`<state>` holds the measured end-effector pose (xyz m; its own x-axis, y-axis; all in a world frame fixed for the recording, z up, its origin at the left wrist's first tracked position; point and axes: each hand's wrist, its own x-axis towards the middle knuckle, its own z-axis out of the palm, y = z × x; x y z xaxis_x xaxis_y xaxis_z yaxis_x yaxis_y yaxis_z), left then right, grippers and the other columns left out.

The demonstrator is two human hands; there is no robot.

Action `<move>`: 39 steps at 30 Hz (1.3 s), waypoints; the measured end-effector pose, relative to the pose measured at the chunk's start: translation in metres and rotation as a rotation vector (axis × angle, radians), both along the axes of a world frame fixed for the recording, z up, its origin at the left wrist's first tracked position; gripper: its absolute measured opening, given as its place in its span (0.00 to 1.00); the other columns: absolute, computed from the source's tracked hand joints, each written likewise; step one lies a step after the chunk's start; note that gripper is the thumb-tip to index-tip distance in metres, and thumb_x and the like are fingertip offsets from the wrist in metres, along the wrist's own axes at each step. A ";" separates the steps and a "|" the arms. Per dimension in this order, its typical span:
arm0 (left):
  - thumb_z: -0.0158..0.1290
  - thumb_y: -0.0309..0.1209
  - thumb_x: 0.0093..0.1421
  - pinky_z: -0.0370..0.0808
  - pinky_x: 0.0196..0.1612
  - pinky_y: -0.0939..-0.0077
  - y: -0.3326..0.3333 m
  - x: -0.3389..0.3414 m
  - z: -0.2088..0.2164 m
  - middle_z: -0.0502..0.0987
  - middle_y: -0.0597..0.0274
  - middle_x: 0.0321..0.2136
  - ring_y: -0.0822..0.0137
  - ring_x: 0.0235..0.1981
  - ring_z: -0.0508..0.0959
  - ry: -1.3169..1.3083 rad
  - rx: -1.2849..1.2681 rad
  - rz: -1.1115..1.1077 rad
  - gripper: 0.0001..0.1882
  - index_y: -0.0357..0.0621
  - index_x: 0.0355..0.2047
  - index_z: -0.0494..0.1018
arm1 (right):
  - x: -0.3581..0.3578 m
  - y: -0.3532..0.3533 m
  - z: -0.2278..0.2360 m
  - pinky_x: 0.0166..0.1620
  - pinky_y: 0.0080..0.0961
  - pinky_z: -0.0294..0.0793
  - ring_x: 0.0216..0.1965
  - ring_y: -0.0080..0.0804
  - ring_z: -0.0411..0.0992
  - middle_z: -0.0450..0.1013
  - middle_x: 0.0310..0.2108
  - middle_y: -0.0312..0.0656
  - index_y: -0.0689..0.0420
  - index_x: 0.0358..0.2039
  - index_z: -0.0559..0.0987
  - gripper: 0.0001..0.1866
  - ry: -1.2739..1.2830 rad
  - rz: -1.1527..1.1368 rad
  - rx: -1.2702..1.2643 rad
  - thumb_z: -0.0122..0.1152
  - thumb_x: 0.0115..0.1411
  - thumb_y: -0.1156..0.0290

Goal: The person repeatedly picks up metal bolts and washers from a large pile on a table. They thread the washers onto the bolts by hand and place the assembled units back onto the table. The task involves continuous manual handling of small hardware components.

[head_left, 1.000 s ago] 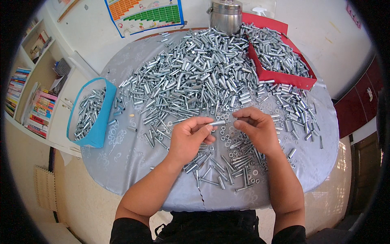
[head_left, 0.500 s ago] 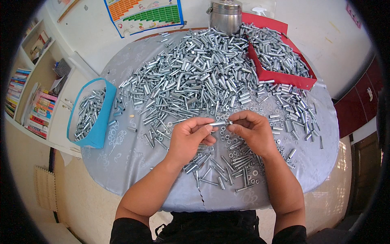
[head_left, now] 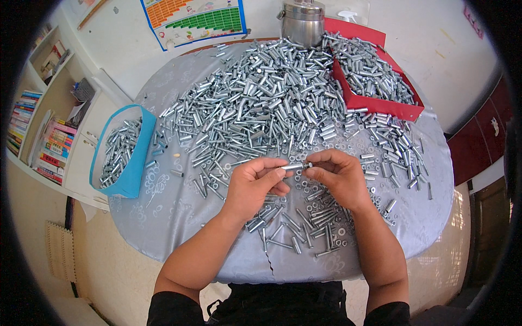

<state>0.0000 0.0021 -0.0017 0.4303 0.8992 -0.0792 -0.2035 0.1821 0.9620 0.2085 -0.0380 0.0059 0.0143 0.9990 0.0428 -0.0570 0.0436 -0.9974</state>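
Your left hand (head_left: 254, 185) and right hand (head_left: 338, 176) have closed together since a second ago, both pinching one metal sleeve (head_left: 296, 166) (held level) above the desk (head_left: 179, 212).

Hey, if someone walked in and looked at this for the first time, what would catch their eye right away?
First, the huge heap of silvery metal sleeves and bolts covering the far half of the round grey-clothed table. Next, the left hand and right hand meeting at the middle, pinching one small metal piece between them. The bright containers stand out too: a blue bin at the left edge and a red tray at the far right, both holding more parts.
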 end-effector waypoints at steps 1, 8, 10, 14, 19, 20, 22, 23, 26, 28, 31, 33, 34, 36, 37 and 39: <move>0.52 0.24 0.62 0.81 0.31 0.78 0.000 0.000 0.000 0.81 0.54 0.35 0.70 0.27 0.81 -0.009 -0.004 -0.004 0.11 0.35 0.45 0.75 | 0.001 0.000 -0.001 0.43 0.20 0.77 0.38 0.23 0.76 0.78 0.36 0.40 0.65 0.41 0.78 0.11 0.001 0.004 0.004 0.64 0.56 0.81; 0.52 0.23 0.62 0.81 0.31 0.78 0.000 0.000 0.001 0.81 0.54 0.35 0.70 0.27 0.81 -0.029 -0.017 -0.020 0.11 0.35 0.45 0.75 | 0.001 0.000 -0.001 0.40 0.19 0.75 0.35 0.21 0.75 0.78 0.34 0.37 0.63 0.40 0.80 0.10 -0.134 -0.034 0.057 0.66 0.56 0.79; 0.52 0.23 0.62 0.81 0.32 0.78 0.000 0.000 0.001 0.81 0.54 0.36 0.70 0.27 0.81 -0.024 -0.009 -0.024 0.11 0.35 0.45 0.75 | 0.001 0.000 0.000 0.38 0.19 0.74 0.33 0.20 0.74 0.78 0.32 0.37 0.63 0.39 0.80 0.09 -0.148 -0.041 0.058 0.66 0.56 0.78; 0.52 0.22 0.62 0.81 0.32 0.77 -0.001 0.000 0.000 0.81 0.53 0.36 0.70 0.28 0.81 0.011 0.037 -0.030 0.11 0.34 0.45 0.74 | -0.001 -0.001 0.002 0.32 0.18 0.71 0.28 0.19 0.72 0.76 0.26 0.35 0.63 0.33 0.80 0.07 -0.168 -0.051 0.006 0.63 0.60 0.72; 0.52 0.22 0.62 0.81 0.32 0.77 -0.004 0.001 -0.002 0.81 0.52 0.36 0.69 0.28 0.81 0.053 0.073 -0.043 0.12 0.33 0.46 0.74 | 0.004 -0.002 0.008 0.27 0.17 0.66 0.24 0.17 0.68 0.71 0.20 0.34 0.62 0.24 0.77 0.18 -0.258 0.012 -0.182 0.57 0.65 0.61; 0.52 0.22 0.62 0.81 0.32 0.77 -0.004 0.002 -0.001 0.81 0.52 0.36 0.69 0.28 0.81 0.047 0.074 -0.049 0.12 0.33 0.46 0.74 | 0.003 -0.002 0.010 0.26 0.17 0.65 0.24 0.16 0.68 0.71 0.19 0.34 0.62 0.23 0.77 0.19 -0.205 0.019 -0.269 0.57 0.65 0.60; 0.52 0.22 0.62 0.81 0.33 0.77 -0.004 0.002 0.000 0.81 0.52 0.36 0.69 0.28 0.81 0.038 0.067 -0.051 0.11 0.33 0.46 0.74 | 0.007 -0.001 0.003 0.26 0.17 0.66 0.23 0.16 0.68 0.71 0.19 0.34 0.62 0.23 0.77 0.19 -0.226 -0.023 -0.229 0.58 0.64 0.61; 0.52 0.22 0.62 0.81 0.33 0.76 -0.004 0.002 0.001 0.81 0.52 0.36 0.69 0.28 0.81 0.036 0.059 -0.045 0.11 0.33 0.46 0.74 | 0.008 0.001 0.000 0.26 0.17 0.66 0.23 0.16 0.68 0.71 0.18 0.34 0.62 0.23 0.77 0.18 -0.237 -0.043 -0.209 0.58 0.64 0.61; 0.51 0.22 0.63 0.81 0.33 0.76 -0.002 0.002 0.001 0.81 0.53 0.36 0.69 0.28 0.81 0.023 0.047 -0.031 0.11 0.33 0.45 0.74 | -0.002 0.002 -0.003 0.27 0.18 0.67 0.23 0.17 0.68 0.71 0.19 0.34 0.63 0.25 0.78 0.16 -0.167 -0.148 0.081 0.59 0.64 0.63; 0.51 0.22 0.63 0.81 0.33 0.76 -0.001 0.001 0.000 0.81 0.53 0.36 0.69 0.28 0.81 0.016 0.045 -0.024 0.11 0.33 0.46 0.74 | -0.002 0.001 -0.003 0.29 0.18 0.68 0.24 0.18 0.68 0.72 0.21 0.34 0.63 0.29 0.78 0.13 -0.217 -0.100 0.149 0.60 0.63 0.65; 0.52 0.23 0.63 0.81 0.32 0.77 -0.002 0.000 -0.001 0.81 0.53 0.36 0.69 0.28 0.81 0.010 0.042 -0.021 0.12 0.33 0.46 0.74 | 0.010 0.000 -0.002 0.30 0.18 0.69 0.25 0.18 0.69 0.73 0.24 0.35 0.63 0.34 0.78 0.11 -0.329 0.036 0.007 0.62 0.61 0.67; 0.52 0.23 0.62 0.81 0.32 0.77 -0.002 0.001 0.000 0.81 0.53 0.36 0.69 0.28 0.82 0.006 0.036 -0.022 0.12 0.33 0.46 0.74 | 0.012 0.000 -0.002 0.30 0.19 0.69 0.25 0.18 0.69 0.73 0.25 0.34 0.63 0.35 0.78 0.11 -0.306 0.057 -0.050 0.62 0.61 0.67; 0.52 0.23 0.62 0.81 0.32 0.77 -0.002 0.001 0.000 0.81 0.53 0.36 0.69 0.28 0.81 0.003 0.035 -0.022 0.12 0.33 0.46 0.74 | 0.010 -0.001 -0.001 0.30 0.19 0.69 0.25 0.18 0.68 0.73 0.24 0.34 0.62 0.34 0.79 0.11 -0.252 0.034 -0.033 0.62 0.62 0.66; 0.52 0.23 0.62 0.81 0.32 0.77 -0.003 0.002 0.001 0.81 0.53 0.36 0.69 0.28 0.81 -0.004 0.030 -0.023 0.12 0.33 0.45 0.74 | 0.002 0.000 0.000 0.30 0.19 0.69 0.24 0.19 0.68 0.73 0.23 0.34 0.62 0.33 0.79 0.11 -0.174 -0.040 0.043 0.60 0.63 0.65; 0.52 0.23 0.62 0.81 0.32 0.77 -0.002 0.002 0.001 0.81 0.53 0.36 0.69 0.28 0.81 -0.005 0.032 -0.025 0.12 0.33 0.45 0.74 | -0.005 0.001 0.001 0.30 0.19 0.69 0.24 0.19 0.68 0.73 0.22 0.34 0.62 0.32 0.79 0.12 -0.151 -0.089 0.101 0.59 0.63 0.65; 0.52 0.23 0.62 0.81 0.32 0.77 -0.001 0.001 0.001 0.81 0.53 0.36 0.69 0.28 0.81 -0.006 0.033 -0.024 0.12 0.33 0.45 0.74 | -0.005 0.001 0.001 0.30 0.19 0.69 0.24 0.19 0.68 0.73 0.22 0.34 0.62 0.32 0.78 0.12 -0.194 -0.072 0.112 0.58 0.64 0.64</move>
<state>0.0013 0.0011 -0.0010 0.4521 0.8907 -0.0471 -0.2056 0.1554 0.9662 0.2035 -0.0369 0.0066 0.0663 0.9846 0.1621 0.1421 0.1514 -0.9782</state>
